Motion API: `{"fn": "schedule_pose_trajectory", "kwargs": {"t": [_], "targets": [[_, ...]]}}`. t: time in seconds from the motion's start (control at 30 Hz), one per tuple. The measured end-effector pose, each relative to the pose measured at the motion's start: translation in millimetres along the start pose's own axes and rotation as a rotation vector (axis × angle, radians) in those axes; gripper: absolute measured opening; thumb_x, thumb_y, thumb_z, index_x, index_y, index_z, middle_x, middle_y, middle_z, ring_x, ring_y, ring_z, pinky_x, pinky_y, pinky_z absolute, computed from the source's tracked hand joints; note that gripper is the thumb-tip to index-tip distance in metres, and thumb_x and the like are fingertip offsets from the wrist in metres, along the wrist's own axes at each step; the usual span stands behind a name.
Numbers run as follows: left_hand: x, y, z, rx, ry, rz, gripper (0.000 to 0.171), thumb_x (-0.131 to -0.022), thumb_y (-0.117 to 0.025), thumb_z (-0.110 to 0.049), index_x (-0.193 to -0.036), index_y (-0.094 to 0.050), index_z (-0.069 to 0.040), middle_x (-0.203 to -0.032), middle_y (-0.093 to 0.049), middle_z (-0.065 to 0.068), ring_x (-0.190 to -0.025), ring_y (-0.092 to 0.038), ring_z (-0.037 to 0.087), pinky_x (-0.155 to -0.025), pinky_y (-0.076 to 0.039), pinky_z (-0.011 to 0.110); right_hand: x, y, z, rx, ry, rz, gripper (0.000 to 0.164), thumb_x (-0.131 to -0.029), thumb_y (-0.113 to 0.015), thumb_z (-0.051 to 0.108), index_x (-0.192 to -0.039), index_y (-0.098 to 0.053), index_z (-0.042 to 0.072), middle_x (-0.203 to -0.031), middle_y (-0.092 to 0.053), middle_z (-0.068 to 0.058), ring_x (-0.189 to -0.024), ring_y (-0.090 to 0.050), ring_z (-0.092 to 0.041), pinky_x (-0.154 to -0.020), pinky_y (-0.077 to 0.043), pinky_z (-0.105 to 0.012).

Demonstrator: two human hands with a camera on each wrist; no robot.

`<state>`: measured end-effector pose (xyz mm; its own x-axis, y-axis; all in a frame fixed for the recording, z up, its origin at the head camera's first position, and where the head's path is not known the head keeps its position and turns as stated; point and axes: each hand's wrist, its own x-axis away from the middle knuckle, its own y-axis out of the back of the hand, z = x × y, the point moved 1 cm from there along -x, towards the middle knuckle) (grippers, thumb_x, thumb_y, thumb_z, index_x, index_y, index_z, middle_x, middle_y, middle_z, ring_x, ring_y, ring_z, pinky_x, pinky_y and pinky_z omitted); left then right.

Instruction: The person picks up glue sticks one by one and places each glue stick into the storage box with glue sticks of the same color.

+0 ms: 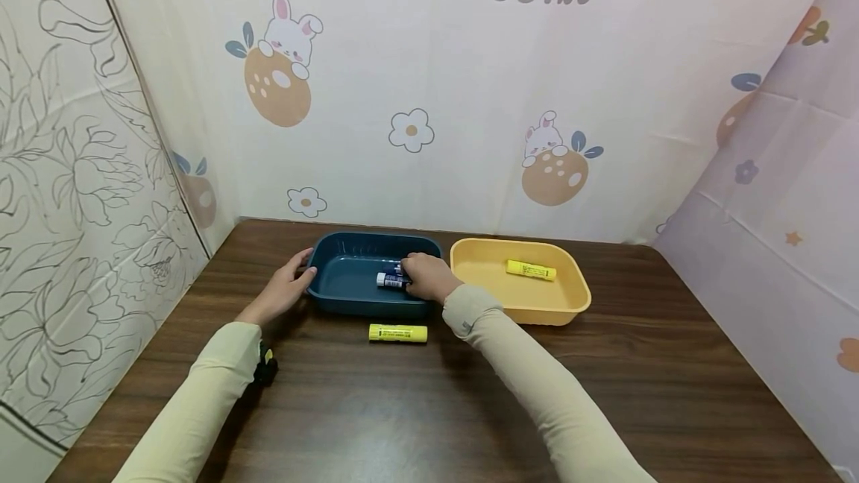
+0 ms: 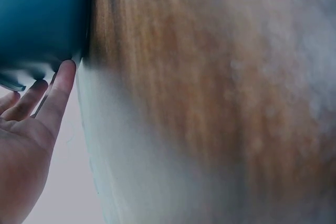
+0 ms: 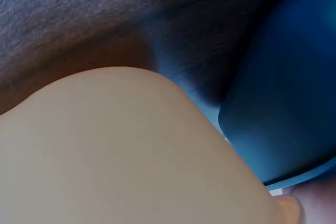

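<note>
The left hand, fingers extended and a little apart, touches the left end of the dark blue tray. Inside that tray, the right hand curls its fingers on a white-capped blue stick, whose capped end pokes out left of it. Nearer the person than the right hand, a yellow stick lies on the worktop; to its right, the yellow tray holds another yellow stick.
</note>
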<state>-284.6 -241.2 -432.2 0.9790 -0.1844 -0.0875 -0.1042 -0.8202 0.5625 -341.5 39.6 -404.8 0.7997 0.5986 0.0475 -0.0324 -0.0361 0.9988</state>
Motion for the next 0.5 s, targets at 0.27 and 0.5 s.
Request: {"fn": "schedule_pose_trajectory", "kwargs": {"t": [0.27, 0.5], "targets": [[1.2, 0.2, -0.9, -0.005, 0.012, 0.003, 0.057, -0.105, -0.037, -0.027, -0.15, -0.017, 0.001, -0.141, -0.034, 0.031, -0.122, -0.043, 0.042, -0.088, -0.048, 0.048, -0.8, 1.7, -0.4, 0.016, -0.016, 0.003, 0.032, -0.089, -0.068, 0.022, -0.117, -0.064, 0.007, -0.102, -0.063, -0.005, -0.087, -0.056, -0.015, -0.077, -0.051, -0.031], [-0.6, 0.4, -0.5, -0.001, 0.01, -0.002, 0.054, -0.105, -0.037, -0.022, -0.15, -0.018, 0.002, -0.14, -0.035, 0.032, -0.119, -0.045, 0.042, -0.086, -0.049, 0.046, 18.1, 28.2, 1.0, -0.05, 0.038, -0.069, 0.03, -0.09, -0.065, 0.022, -0.116, -0.064, 0.007, -0.107, -0.061, -0.007, -0.094, -0.056, -0.018, -0.08, -0.05, -0.033]]}}
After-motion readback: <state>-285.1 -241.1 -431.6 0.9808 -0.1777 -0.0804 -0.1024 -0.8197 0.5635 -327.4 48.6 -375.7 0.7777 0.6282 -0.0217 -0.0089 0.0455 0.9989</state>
